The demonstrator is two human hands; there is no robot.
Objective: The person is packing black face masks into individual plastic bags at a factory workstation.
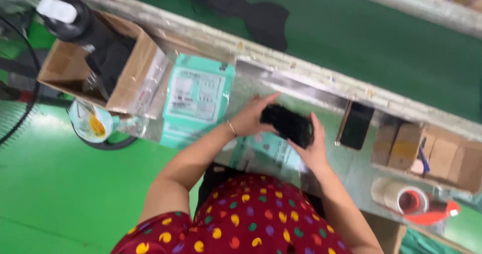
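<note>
Both my hands hold a small black object over a metal work surface. My left hand grips its left end, a thin bracelet on that wrist. My right hand wraps its right end from below. Under the hands lies a teal packet. A stack of teal printed packets lies to the left. The frame is blurred, so I cannot tell what the black object is.
An open cardboard box with black items sits at the left. A dark phone leans against the rail. A tape roll on a red dispenser and small cardboard compartments are at the right. A green conveyor runs behind.
</note>
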